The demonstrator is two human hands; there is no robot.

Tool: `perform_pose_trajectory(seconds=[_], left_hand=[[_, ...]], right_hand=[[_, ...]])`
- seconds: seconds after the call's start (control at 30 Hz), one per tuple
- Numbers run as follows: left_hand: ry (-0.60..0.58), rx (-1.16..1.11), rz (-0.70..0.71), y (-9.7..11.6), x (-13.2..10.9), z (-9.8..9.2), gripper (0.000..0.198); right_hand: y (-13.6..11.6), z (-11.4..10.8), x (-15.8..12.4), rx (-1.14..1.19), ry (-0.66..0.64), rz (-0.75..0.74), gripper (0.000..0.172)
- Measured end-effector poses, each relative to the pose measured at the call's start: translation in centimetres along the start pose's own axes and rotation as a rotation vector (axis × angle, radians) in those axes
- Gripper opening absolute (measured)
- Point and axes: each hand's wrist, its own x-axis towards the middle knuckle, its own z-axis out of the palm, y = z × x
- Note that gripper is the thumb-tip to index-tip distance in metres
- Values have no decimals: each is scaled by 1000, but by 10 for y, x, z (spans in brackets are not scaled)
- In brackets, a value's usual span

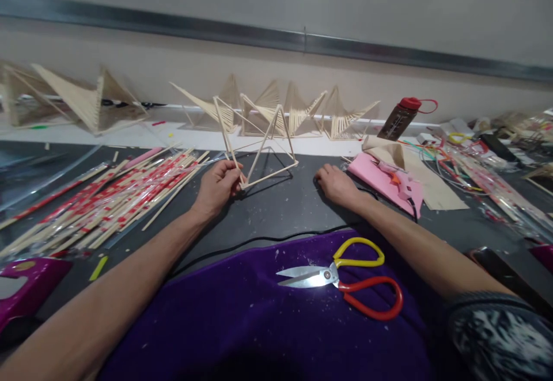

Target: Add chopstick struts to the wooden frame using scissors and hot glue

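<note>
My left hand (219, 186) pinches the near left corner of a frame of thin wooden sticks (270, 176), which stands on the dark table with its peaks upward. My right hand (336, 184) rests on the table to the right of that frame, fingers curled and pressed together; whether anything small is under them I cannot make out. Just right of this hand lies a pink glue gun (401, 188) on a folded pink sheet (365, 168). Scissors (326, 275) with one yellow and one red handle lie partly open on a purple cloth (207, 323) nearest me.
Bundles of wooden sticks (116, 199) in red-marked wrappers cover the left side. Several finished stick models (298, 113) line the white ledge by the wall. A brown bottle (395, 121) with a red lid leans at the back right. A black cable (259, 239) crosses before the cloth.
</note>
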Motion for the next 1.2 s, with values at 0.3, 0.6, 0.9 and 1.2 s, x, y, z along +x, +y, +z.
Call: perform_pose_trajectory(seconds=[0.3,0.6,0.9,1.2], left_hand=[[67,-40,60,5,8,-11,14],[179,-77,98,15,12,-19,15],[205,-122,104,17,15,-23,14],[239,-159,138,26,14,-27,14]], right_hand=[[-68,-2,-12,116,7,-320,21],[-54,3,74,94,32,-56,25],[-85,0,21,137,-38,-269,21],[-103,-5,86,151,68,-161,27]])
